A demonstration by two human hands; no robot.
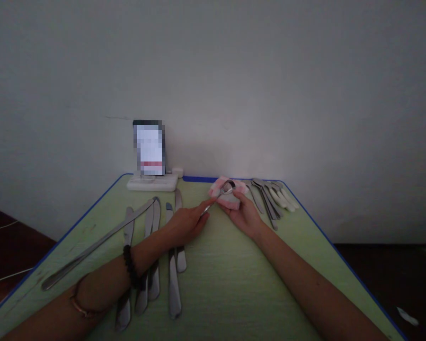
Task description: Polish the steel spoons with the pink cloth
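My left hand (189,223) is closed around the handle of a metal spoon (228,186), whose bowl points away from me. Under and behind that bowl lies a pink and white cloth (218,183), pinched in my right hand (244,213). The spoon's bowl rests against the cloth. Several table knives (173,279) lie on the table to the left, some partly covered by my left forearm. Just beyond my right hand, several spoons (268,199) are heaped together, a few with white handles (286,199).
A lit phone (151,147) stands upright on a white stand (152,183) at the back left, near the wall (234,85). The green table (220,284) has a blue edge. A pale scrap (407,316) lies on the dark floor at right.
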